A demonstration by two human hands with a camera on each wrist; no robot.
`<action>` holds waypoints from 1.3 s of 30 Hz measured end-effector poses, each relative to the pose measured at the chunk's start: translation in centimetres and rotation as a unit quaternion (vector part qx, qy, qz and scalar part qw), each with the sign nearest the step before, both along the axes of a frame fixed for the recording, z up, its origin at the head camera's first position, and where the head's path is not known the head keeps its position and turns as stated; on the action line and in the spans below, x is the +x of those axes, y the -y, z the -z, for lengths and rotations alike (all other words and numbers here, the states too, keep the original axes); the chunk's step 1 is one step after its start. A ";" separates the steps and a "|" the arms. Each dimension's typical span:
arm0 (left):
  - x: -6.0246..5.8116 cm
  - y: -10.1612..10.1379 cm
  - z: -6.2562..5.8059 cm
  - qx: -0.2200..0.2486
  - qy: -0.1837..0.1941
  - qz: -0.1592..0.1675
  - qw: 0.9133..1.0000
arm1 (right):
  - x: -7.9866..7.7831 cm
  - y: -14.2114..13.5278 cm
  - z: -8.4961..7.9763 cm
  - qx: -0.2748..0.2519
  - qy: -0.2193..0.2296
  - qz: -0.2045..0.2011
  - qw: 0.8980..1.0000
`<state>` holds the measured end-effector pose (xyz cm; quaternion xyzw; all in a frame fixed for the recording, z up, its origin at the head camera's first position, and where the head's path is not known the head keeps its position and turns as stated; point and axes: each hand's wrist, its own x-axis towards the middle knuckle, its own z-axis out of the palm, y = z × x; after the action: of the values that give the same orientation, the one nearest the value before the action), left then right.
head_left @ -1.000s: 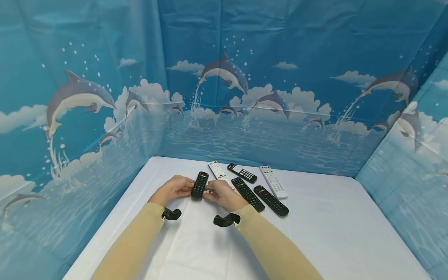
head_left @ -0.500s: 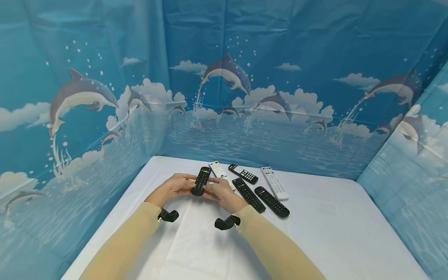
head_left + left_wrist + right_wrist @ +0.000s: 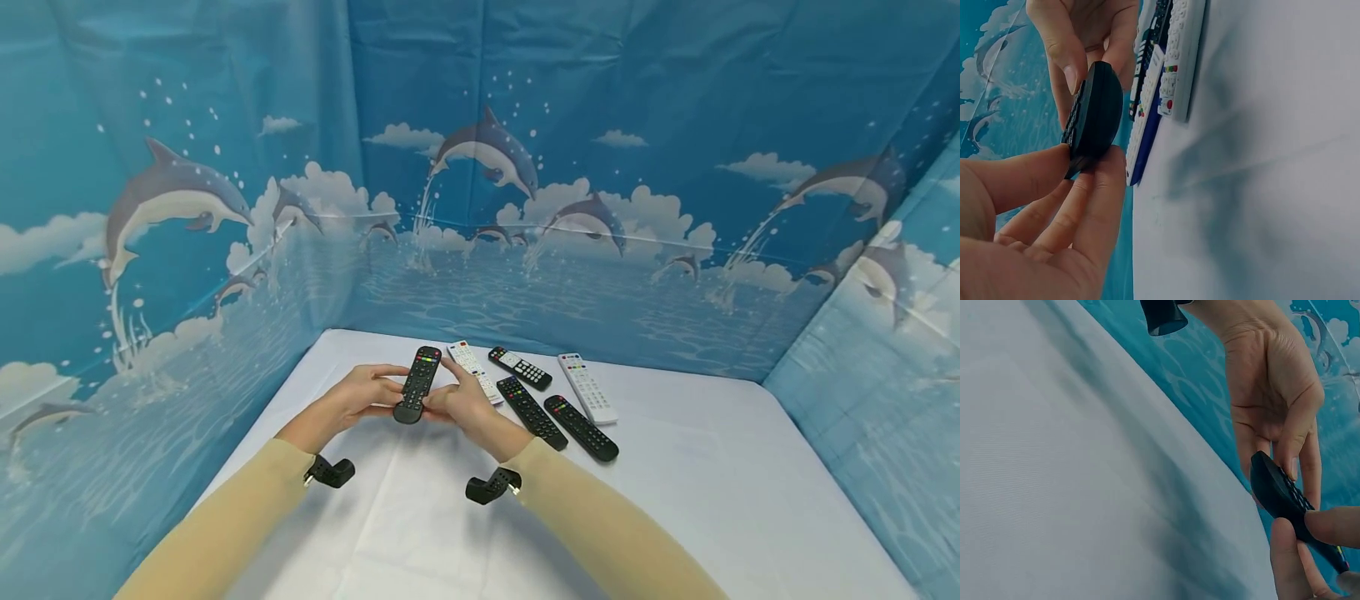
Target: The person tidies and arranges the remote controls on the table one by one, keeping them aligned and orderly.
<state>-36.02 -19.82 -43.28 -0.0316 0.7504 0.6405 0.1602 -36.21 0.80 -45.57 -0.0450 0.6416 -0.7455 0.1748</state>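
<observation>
A black remote control (image 3: 418,385) with small coloured buttons near its far end is held up between both hands, above the white table. My left hand (image 3: 352,398) pinches its left side, and my right hand (image 3: 476,408) pinches the right side. In the left wrist view, the remote's smooth dark underside (image 3: 1100,115) faces the table, and the left thumb lies along the button face. From the right wrist, the left hand (image 3: 1279,394) appears on the far side of the tilted remote, with the right thumb and fingers at its near part.
Several other remotes lie right of the hands: a white one (image 3: 480,379), a short black one with pale keys (image 3: 520,369), two long black ones (image 3: 532,412) and another white one (image 3: 587,389). A dolphin-print curtain (image 3: 525,283) borders the table (image 3: 697,483).
Both hands have lifted the black remote off the table and tipped it up toward the camera, moving it slightly left. The other remotes stay where they were.
</observation>
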 end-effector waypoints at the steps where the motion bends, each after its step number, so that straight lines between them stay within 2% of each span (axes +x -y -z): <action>1: 0.3 0.2 0.0 -0.004 0.000 0.000 1.000 | 0.2 0.1 0.0 0.002 0.000 -0.005 1.000; 4: 1.1 0.9 0.0 -0.015 0.002 0.002 1.000 | 0.8 0.6 0.1 0.013 -0.003 -0.016 1.000; 9: 2.6 2.3 0.1 -0.035 -0.001 0.034 0.999 | 2.2 1.7 0.6 0.020 -0.010 -0.034 0.999; 16: 4.2 4.3 0.4 -0.052 0.003 0.085 0.995 | 4.0 3.4 1.5 -0.001 -0.006 -0.050 0.999; 21: 4.9 5.5 1.1 -0.048 0.017 0.087 0.995 | 4.8 4.6 2.5 -0.009 -0.003 -0.056 0.998; 25: 5.2 6.2 1.9 -0.048 0.025 0.077 0.996 | 5.0 5.3 3.4 -0.012 0.004 -0.060 0.998; 30: 5.1 6.7 2.8 -0.053 0.039 0.071 0.995 | 5.0 5.8 4.0 -0.022 0.058 -0.064 0.996; 34: 4.9 7.1 3.3 -0.077 0.049 0.062 0.994 | 4.9 6.2 4.1 -0.046 0.109 -0.069 0.991; 39: 4.7 7.5 3.2 -0.107 0.063 0.050 0.991 | 4.7 6.6 4.1 -0.057 0.122 -0.090 0.987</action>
<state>-31.29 -27.30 -46.49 -0.0510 0.8038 0.5443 0.2346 -31.48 -5.79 -49.69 -0.0212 0.5655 -0.7619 0.3151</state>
